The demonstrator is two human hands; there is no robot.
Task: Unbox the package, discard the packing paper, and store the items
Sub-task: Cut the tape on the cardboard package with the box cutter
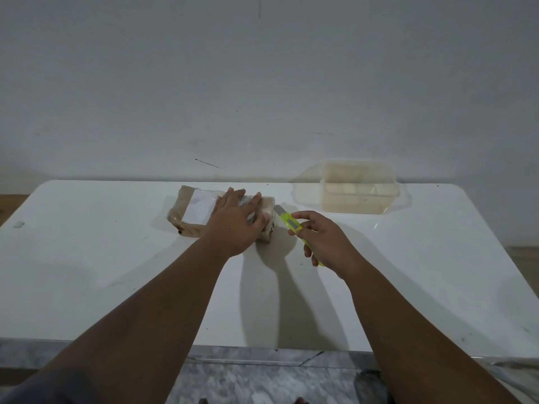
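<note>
From the head camera: my left hand [236, 221] lies flat, fingers spread, pinning the taped brown package [201, 212] at the middle of the white table [87, 258]. My right hand [322, 240] is clenched round a yellow utility knife [290, 224], blade aimed at the package's right end. I judge the job barely begun: package sealed, clear storage container [360, 189] well apart, apparently empty.

Dim, cool overhead light, soft forearm shadows on the glossy white table [87, 258], slight wide-angle edge bowing.
</note>
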